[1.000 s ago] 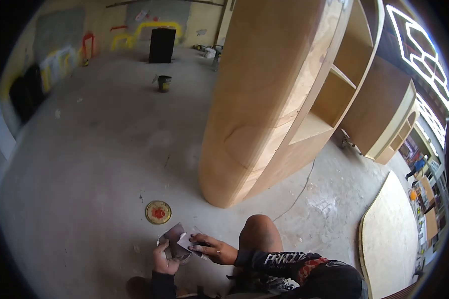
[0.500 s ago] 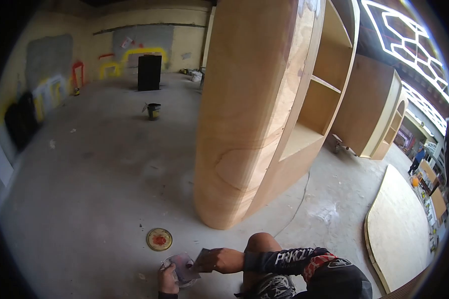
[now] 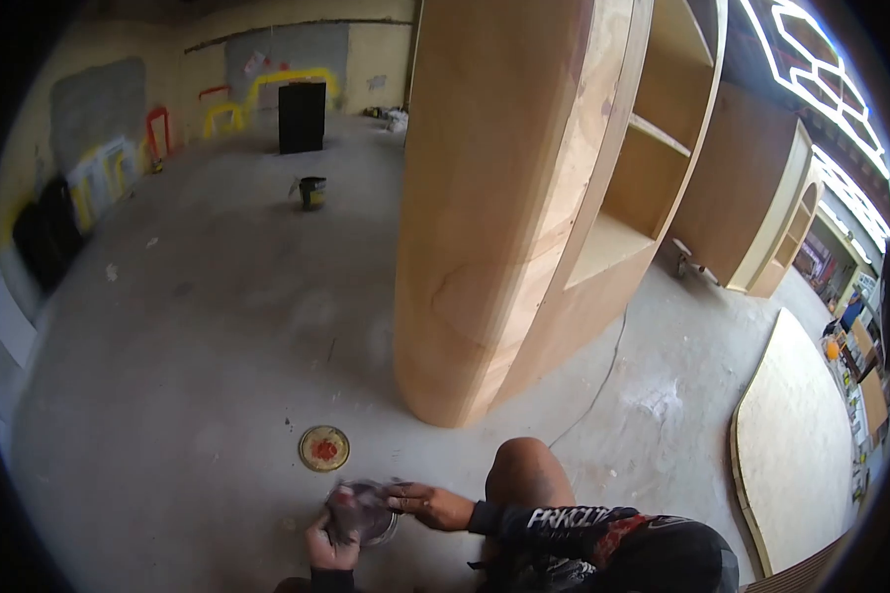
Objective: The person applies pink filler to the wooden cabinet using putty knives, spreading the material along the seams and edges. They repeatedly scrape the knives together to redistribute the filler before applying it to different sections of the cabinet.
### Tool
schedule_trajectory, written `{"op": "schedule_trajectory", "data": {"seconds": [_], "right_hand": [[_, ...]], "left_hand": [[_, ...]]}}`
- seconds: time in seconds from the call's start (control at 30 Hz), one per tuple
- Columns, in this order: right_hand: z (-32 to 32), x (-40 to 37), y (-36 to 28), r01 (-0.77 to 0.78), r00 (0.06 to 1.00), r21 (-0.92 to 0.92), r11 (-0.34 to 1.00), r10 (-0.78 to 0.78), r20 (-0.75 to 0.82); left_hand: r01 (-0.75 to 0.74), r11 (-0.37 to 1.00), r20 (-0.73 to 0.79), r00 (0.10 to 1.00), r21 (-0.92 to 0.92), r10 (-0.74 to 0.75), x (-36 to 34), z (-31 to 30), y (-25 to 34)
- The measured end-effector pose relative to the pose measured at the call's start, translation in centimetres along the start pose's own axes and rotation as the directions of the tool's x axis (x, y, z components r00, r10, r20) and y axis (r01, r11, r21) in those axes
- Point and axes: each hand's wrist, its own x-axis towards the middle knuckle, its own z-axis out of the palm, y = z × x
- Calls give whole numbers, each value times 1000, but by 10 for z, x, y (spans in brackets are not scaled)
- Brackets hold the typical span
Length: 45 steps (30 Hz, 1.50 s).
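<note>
Tub (image 3: 381,534) between left hand (image 3: 332,544) and right hand (image 3: 433,505), bottom center of frame

Round see-through tub sits against left hand, up and to its right; from right hand it lies lower left. Left is the nearer hand, overlapping the tub's edge. Tub is round, no long axis. Left hand curled, gripping a dark flat piece (image 3: 345,510), smeared by blur, long axis roughly up-down in frame, in front of tub. Whether that hand also bears the tub: can't tell. Right hand closed, fingers pinching a thin dark tool (image 3: 395,489), which points left at tub's upper right rim; touching or just over it, can't tell. Tub contents unclear.

Lid (image 3: 324,449) with red smear lies flat on floor, just above tub in frame, apart from both hands, left hand nearer.

Counts: hands 2, tub 1, dark flat piece 1, thin dark tool 1, lid 1. Also bent knee (image 3: 527,479) 1, right of right hand; tall plywood cabinet (image 3: 485,227) 1, center; second cabinet (image 3: 737,188) 1, upper right; curved board (image 3: 796,445) 1, lower right; bucket (image 3: 312,194) 1 and black box (image 3: 302,117) 1, upper left; floor cord (image 3: 603,380) 1, right of plywood cabinet.
</note>
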Motion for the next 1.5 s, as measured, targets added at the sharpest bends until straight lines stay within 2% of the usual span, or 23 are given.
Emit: {"op": "schedule_trajectory", "data": {"seconds": [0.03,0.07,0.13,0.2,0.27,0.33,0.43,0.5,0.53,0.6,0.7,0.73,0.77,0.83,0.93,0.97,1.0,1.07,1.13,1.2,1.3,1.37,1.5], "right_hand": [[4,-14,23,-2,992,30,1000,-1,129],[9,-28,33,-9,967,70,997,-10,255],[1,-32,11,-307,951,314,899,303,61],[-28,-11,-25,-488,569,868,88,786,241],[-51,15,-49,-105,571,887,-449,703,423],[-70,35,-82,-113,502,795,-596,656,563],[-85,32,-101,-223,643,828,-515,560,522],[-96,22,-106,-311,898,794,522,436,65],[-100,19,-102,-257,913,811,525,407,26],[-120,26,-96,104,761,660,-744,487,429],[-136,22,-103,-15,838,996,-92,541,62],[-137,18,-112,-150,814,956,253,580,-25],[-123,18,-98,103,926,719,687,198,-323],[-134,23,-110,236,957,536,810,-98,-273],[-111,22,-94,383,921,234,894,-349,-175],[-102,18,-87,391,919,194,900,-370,-137],[-96,12,-79,315,948,220,923,-297,-115],[-85,-2,-61,163,987,270,949,-156,-46],[-84,-13,-43,94,995,141,986,-91,-29],[-103,-21,-28,39,971,-77,996,-20,239],[-114,-14,-29,-61,987,13,998,58,150],[-130,9,-49,18,998,-26,999,-20,-61],[-139,29,-71,216,972,-196,956,-191,140]], "left_hand": [[135,985,434,898,-105,-76,-8,2,6],[-255,965,133,960,63,246,-12,28,2],[-595,759,252,802,263,542,-14,35,6],[-719,-7,455,432,695,779,-12,7,-1],[-724,-340,734,331,601,594,-19,17,-22],[-779,-536,931,166,326,324,-29,48,-42],[-768,-640,992,99,30,-72,-56,93,-54],[-770,-637,984,88,-29,-152,-68,100,-56],[-770,-635,964,115,-65,-239,-78,104,-46],[-794,-607,945,219,28,-243,-81,101,-46],[-654,-391,747,646,648,156,-72,18,-44],[-626,-27,598,730,779,330,-71,34,-51],[-537,350,382,822,768,423,-72,58,-65],[-209,833,54,976,513,212,-72,73,-69],[-456,-442,591,771,772,237,-82,83,-81],[-451,-508,593,790,733,154,-84,82,-72],[-421,13,405,881,907,245,-84,85,-69],[-105,904,31,994,415,101,-74,101,-69],[-190,760,52,978,621,202,-70,79,-62],[-361,156,294,895,920,336,-65,49,-55],[-336,791,175,942,512,287,-64,84,-48],[-333,796,138,942,505,307,-59,92,-48],[-358,658,202,931,662,303,-54,87,-54]]}}
